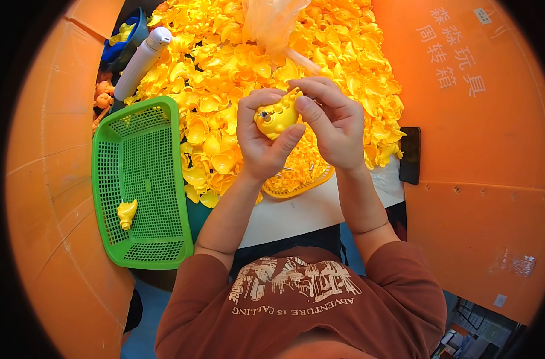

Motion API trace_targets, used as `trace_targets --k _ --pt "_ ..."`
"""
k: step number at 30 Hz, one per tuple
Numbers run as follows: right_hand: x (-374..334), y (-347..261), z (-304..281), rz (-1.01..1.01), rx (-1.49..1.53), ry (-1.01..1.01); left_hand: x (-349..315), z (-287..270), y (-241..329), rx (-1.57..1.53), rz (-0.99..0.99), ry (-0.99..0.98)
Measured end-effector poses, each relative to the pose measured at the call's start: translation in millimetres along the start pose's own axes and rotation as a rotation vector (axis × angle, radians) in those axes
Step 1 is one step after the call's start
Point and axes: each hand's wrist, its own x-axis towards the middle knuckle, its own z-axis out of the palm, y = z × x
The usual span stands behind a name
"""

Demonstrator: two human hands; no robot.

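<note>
Between my two hands is a yellow plastic toy part [276, 119], rounded, with a small metal piece showing at its left end and a pointed tip at the upper right. My left hand [262, 134] wraps round its left and lower side, thumb across the front. The fingers of my right hand [335, 122] close on its upper right end, thumb pressed against it. What lies behind the part is hidden by my fingers. Just below my hands, a shallow yellow basket [296, 190] holds many small yellow pieces, partly covered by my wrists.
Glossy yellow plastic shells [215, 155] heap over the table, with a clear plastic bag [272, 24] on top. To the left stands a green basket [178, 179] containing one yellow piece [126, 214]. A pale bottle [142, 64] is behind it. A dark phone [410, 155] rests by the orange panel [464, 131].
</note>
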Motion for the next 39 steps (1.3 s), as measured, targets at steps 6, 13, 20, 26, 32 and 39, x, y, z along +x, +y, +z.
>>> trace_targets --k 6,13,20,26,32,39 --pt "-2 1 5 -0.067 -0.159 0.076 -2 -3 -8 0.132 0.026 0.005" --pt "-3 2 7 -0.041 -0.285 0.170 -4 -2 -12 0.185 0.074 0.028" --pt "4 3 -5 -0.345 -0.471 -0.115 2 -8 -3 -0.141 -0.359 0.147" --pt "8 8 -19 -0.271 -0.566 -0.359 14 -7 18 -0.457 -0.715 0.165" --pt "6 9 -16 -0.352 -0.589 -0.311 14 -3 18 -0.321 -0.762 0.208" --pt "6 12 -11 -0.391 -0.646 -0.323 14 -4 22 -0.325 -0.730 0.202"
